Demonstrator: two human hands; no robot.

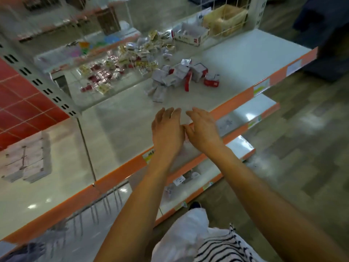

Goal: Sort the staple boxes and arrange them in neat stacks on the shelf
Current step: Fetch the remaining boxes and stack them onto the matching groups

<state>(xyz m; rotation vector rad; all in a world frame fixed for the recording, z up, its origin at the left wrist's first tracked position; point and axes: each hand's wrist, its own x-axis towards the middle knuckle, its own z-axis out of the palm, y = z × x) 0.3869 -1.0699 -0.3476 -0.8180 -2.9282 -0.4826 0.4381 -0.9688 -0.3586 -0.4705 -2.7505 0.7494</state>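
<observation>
On the white shelf [245, 59], toward its middle, the boxes [181, 76] are lying in a loose red-and-white heap, tipped every way, with no neat stack showing. By my judgement the sorting is hardly beginning and nearly all of it is waiting. Both hands are hovering near the shelf's orange front edge, short of the heap: the left hand [167, 129] and right hand [203, 127] are spreading relaxed fingers, thumbs nearly meeting, grasping nothing. Behind the heap, small packets [136, 53] are lying scattered, and an open carton [190, 35] and a wire-fronted basket [224, 17] are sitting further back. Beneath, lower shelves [264, 106] are jutting out, and a grey plank-patterned floor [302, 129] is running off to the right.
</observation>
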